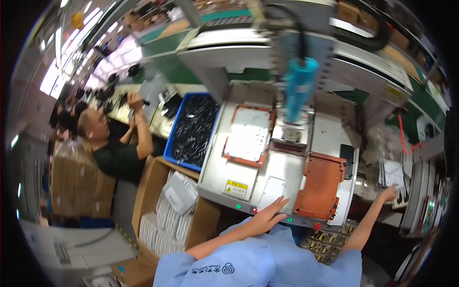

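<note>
My left hand (268,218) is over the front edge of a white benchtop machine (217,184), beside its lit green buttons. Its fingers are stretched out and it holds nothing. Off the machine's right side, my right hand (390,193) is reached out just below a white item (392,173) on the side surface. Whether it touches that item, and how its fingers are set, is too small to tell. On the machine bed, an orange fixture (320,185) lies at the right. Another fixture at the left carries a white panel (248,133). A teal cylinder head (300,88) hangs between them.
Left of the machine stands a blue bin (167,152) of black parts, with an open carton (146,186) of white packs (180,193) in front. A co-worker (122,153) in dark clothing works further left. A red button (317,226) sits on the machine's front edge.
</note>
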The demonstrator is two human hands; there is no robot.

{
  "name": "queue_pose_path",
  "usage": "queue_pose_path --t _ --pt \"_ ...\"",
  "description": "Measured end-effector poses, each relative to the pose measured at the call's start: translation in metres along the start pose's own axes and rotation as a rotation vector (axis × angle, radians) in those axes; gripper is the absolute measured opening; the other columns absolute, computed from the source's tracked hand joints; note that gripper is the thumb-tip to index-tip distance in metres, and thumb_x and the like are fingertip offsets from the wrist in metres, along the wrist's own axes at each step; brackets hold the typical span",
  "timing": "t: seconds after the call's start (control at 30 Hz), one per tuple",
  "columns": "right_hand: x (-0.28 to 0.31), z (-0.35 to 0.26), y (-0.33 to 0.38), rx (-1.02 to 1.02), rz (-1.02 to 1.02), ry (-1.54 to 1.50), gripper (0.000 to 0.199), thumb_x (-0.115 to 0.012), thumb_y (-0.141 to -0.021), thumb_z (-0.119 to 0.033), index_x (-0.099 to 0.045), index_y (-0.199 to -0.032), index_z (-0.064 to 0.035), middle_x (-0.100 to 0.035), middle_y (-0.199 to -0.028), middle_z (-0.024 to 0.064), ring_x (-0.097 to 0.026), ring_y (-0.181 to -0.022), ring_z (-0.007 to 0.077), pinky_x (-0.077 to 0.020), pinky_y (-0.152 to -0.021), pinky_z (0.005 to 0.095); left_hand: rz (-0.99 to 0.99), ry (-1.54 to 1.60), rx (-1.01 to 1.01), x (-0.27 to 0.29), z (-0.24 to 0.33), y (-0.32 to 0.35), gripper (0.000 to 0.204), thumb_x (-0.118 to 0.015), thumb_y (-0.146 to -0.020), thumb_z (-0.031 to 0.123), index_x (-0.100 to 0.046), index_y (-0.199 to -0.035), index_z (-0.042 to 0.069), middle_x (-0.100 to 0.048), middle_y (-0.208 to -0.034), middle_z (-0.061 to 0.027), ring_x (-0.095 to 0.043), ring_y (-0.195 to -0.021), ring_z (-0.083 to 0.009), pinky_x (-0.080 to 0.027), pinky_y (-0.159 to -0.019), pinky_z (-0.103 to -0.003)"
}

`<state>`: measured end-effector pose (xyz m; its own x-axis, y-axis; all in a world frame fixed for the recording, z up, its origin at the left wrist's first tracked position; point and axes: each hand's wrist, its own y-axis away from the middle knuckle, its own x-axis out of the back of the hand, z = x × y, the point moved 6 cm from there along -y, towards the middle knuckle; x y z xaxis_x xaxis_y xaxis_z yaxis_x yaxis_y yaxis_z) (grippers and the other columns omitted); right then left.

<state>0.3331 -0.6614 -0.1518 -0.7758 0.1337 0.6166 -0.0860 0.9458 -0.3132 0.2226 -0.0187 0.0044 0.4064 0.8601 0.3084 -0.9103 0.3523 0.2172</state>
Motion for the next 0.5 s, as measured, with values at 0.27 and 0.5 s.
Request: queue_pose_path --t 0.27,0.5 --pt "0.169 -0.155 0.214 0.084 -0.360 -0.824 0.033 -0.054 -0.093 -0.019 -0.056 -0.116 0.0044 -0.060 -0.103 0.0102 -0.055 -0.084 0.0164 -0.0441 -0.079 0.0316 0.140 -0.005 -0.140 0.017 -0.005 0.017 0.028 -0.053 -0.094 0.021 -0.061 -0.116 0.004 -0.066 -0.092 -0.0104 -0.063 -0.087 -0.0206 -0.049 -0.079 -0.034" --pt "0.251 -0.225 0.414 0.252 -1.020 -0.876 0.018 -0.051 -0.094 -0.010 -0.056 -0.106 0.0013 -0.055 -0.087 0.0052 -0.050 -0.073 0.0114 -0.0439 -0.068 0.0253 0.554 0.285 0.164 0.139 -0.039 0.074 0.024 -0.053 -0.095 0.024 -0.064 -0.096 0.002 -0.060 -0.070 -0.0022 -0.057 -0.063 -0.0084 -0.045 -0.061 -0.023"
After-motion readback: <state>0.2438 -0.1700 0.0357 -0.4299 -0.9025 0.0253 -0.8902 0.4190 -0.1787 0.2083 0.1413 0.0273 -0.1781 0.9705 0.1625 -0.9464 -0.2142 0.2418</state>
